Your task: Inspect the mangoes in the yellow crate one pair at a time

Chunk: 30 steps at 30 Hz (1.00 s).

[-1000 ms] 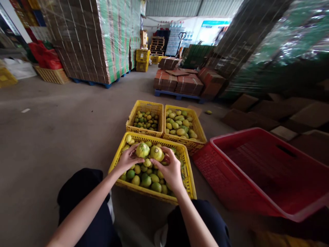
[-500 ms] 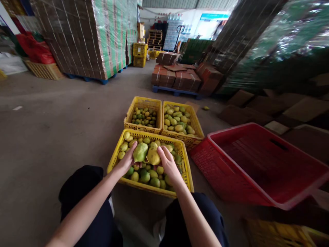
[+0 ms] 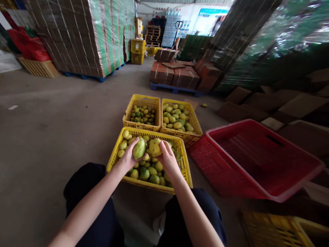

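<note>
The left hand (image 3: pixel 130 156) is grasping a green fruit (image 3: pixel 139 149) and the right hand (image 3: pixel 168 158) is gripping a yellow fruit (image 3: pixel 154 147), both hovering side by side above the front crate (image 3: pixel 113 158). Loose fruits (image 3: pixel 154 179) are lying in it up to its far left corner, while a rear left crate (image 3: pixel 142 126) and a rear right crate (image 3: pixel 193 138) are standing just beyond its far edge.

My left hand (image 3: pixel 128 157) holds a green fruit (image 3: pixel 139 148), my right hand (image 3: pixel 168 158) a yellow fruit (image 3: pixel 155 147); red crate (image 3: pixel 216 161), three o'clock.
</note>
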### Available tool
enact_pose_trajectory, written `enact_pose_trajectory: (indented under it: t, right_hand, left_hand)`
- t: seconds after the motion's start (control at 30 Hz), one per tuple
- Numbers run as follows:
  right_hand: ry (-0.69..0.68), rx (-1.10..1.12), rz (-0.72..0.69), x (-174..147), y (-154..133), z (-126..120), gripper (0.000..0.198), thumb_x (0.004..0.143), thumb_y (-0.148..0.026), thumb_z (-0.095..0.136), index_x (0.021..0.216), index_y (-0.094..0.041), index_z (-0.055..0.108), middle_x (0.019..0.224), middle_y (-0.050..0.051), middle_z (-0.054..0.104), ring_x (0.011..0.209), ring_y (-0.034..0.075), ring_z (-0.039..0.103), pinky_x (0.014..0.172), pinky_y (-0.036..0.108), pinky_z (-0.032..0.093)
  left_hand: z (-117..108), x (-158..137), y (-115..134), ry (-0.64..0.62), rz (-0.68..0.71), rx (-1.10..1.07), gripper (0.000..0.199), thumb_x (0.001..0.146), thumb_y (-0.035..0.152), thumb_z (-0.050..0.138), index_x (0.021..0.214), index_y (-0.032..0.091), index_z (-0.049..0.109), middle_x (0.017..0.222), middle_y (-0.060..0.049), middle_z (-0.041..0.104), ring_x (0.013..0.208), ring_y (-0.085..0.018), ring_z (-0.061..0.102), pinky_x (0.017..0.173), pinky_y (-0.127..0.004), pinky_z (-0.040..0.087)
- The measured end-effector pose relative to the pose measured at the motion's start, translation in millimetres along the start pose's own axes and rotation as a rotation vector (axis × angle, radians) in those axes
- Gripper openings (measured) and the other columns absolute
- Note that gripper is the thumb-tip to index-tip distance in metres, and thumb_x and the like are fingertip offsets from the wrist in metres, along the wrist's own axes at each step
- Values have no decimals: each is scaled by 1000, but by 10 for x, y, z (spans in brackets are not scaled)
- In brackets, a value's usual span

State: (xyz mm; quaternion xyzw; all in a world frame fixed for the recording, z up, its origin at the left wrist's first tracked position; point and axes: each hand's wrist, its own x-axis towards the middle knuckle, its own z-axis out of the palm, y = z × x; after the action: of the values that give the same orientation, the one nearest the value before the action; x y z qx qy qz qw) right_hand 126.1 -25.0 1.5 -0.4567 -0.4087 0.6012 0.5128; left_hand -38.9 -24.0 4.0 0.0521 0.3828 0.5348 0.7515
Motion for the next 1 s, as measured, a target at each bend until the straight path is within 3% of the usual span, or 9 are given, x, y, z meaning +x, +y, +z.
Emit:
enact_pose_trajectory:
  t: [0.2, 0.3, 0.4, 0.47, 0.63, 0.73, 0.83, 0.9, 1.0]
  right_hand:
    - [156, -334, -328, 74, 281, 119, 45, 88, -61, 63, 112, -26, 46, 99, 3, 62, 87, 19, 63, 84, 36, 56]
    - [76, -477, -368, 70, 444, 215, 46, 97, -58, 48, 127, -23, 50, 123, 13, 61, 116, 27, 61, 106, 50, 50]
    - [-69, -643, -394, 18, 541, 261, 52, 102, -57, 38, 142, -27, 51, 150, 15, 48, 145, 32, 42, 120, 58, 35]
    - [-122, -751, -422, -21, 570, 259, 62, 97, -62, 49, 148, -28, 49, 159, 15, 38, 152, 37, 32, 121, 62, 34]
    - [-107, -892, -701, -78, 567, 267, 73, 82, -56, 76, 144, -23, 56, 157, 19, 43, 152, 42, 33, 118, 64, 39]
    - [-139, -943, -914, -126, 518, 320, 63, 85, -43, 78, 142, -26, 59, 136, 15, 65, 140, 38, 51, 116, 63, 42]
    - [-155, -911, -1068, -182, 419, 344, 55, 89, -32, 73, 142, -27, 58, 124, 12, 72, 119, 33, 66, 105, 56, 53]
    - [-117, -823, -1084, -195, 333, 316, 54, 89, -28, 74, 140, -26, 57, 126, 13, 72, 113, 30, 68, 98, 50, 57]
    - [1, -662, -907, -157, 230, 228, 54, 85, -29, 77, 136, -27, 58, 126, 11, 72, 114, 29, 68, 99, 49, 57]
  left_hand:
    - [-9, 16, -45, -65, -40, -258, 26, 90, 42, 58, 89, 18, 68, 102, -7, 77, 96, -25, 75, 80, -38, 64]
    - [21, 25, -131, -66, -6, -262, 25, 86, 37, 59, 99, 19, 70, 101, -6, 77, 101, -25, 74, 86, -37, 62]
    - [39, 47, -184, -31, 7, -275, 25, 85, 32, 58, 101, 17, 71, 91, -5, 77, 97, -23, 74, 87, -32, 60]
    - [25, 64, -189, -7, 9, -271, 23, 87, 31, 56, 97, 16, 70, 86, -5, 76, 87, -20, 74, 80, -29, 60]
    - [-61, 79, -184, -23, -11, -223, 24, 89, 39, 62, 95, 16, 69, 83, -6, 74, 70, -19, 71, 61, -28, 56]
    - [-76, 106, -169, -98, 35, -232, 24, 84, 40, 69, 95, 18, 69, 82, -6, 72, 77, -22, 72, 70, -31, 60]
    - [-54, 155, -68, -95, 124, -216, 25, 83, 45, 67, 84, 20, 69, 76, -4, 70, 78, -22, 72, 78, -34, 61]
    - [-35, 170, 46, -60, 290, -159, 31, 86, 47, 61, 75, 19, 67, 73, -3, 68, 72, -19, 70, 75, -32, 60]
    - [-20, 136, 206, -11, 585, 9, 39, 91, 47, 54, 65, 19, 65, 69, -1, 65, 62, -14, 65, 65, -25, 54]
